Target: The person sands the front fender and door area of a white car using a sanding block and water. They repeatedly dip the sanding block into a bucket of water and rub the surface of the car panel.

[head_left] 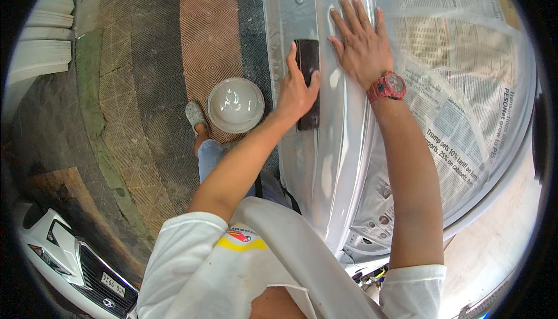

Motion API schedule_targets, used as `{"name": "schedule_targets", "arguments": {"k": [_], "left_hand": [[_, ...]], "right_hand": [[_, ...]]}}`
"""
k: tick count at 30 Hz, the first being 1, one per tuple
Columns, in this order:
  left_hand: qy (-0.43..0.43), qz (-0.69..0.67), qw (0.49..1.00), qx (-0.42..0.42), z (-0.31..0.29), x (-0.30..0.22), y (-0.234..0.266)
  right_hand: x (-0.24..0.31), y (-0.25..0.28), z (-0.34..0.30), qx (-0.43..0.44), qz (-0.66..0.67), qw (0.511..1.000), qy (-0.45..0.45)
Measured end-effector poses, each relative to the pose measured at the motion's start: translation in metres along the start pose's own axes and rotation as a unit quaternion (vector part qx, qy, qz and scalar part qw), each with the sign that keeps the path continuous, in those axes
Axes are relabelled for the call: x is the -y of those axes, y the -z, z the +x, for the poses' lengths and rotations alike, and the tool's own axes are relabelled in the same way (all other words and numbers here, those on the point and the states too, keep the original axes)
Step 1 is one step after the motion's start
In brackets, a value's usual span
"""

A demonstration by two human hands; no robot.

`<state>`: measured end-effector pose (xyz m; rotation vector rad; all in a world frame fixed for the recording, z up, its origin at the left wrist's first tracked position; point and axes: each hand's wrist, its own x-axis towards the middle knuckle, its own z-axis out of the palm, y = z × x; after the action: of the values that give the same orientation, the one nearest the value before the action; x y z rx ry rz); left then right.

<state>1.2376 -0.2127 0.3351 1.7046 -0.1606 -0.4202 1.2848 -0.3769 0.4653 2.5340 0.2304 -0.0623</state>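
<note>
While the left hand (pixel 297 95) grips a dark block (pixel 308 109) against the grey car panel (pixel 334 168), the right hand (pixel 363 51) lies flat beside it, fingers spread and holding nothing. The step in hand looks like rubbing the surface down; another stroke would call for level, even pressure. Newspaper (pixel 465 121) lies to the right; leftward, a tub (pixel 210 107) stands on the patterned mat (pixel 212 34).

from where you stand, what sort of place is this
Likely a car body workshop: newspaper covers part of a silvery car, and the left hand holds a dark block against its side.
</note>
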Motion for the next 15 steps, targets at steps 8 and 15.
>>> {"name": "schedule_targets", "arguments": {"k": [8,15], "left_hand": [[0.012,0.023,1.0,-0.007,0.049,0.0,0.012],[-0.029,0.022,0.999,-0.021,0.018,0.007,-0.003]], "right_hand": [[0.001,-0.004,0.003,-0.018,0.006,1.0,-0.001],[0.0,0.0,0.002,-0.001,0.0,1.0,-0.003]]}}
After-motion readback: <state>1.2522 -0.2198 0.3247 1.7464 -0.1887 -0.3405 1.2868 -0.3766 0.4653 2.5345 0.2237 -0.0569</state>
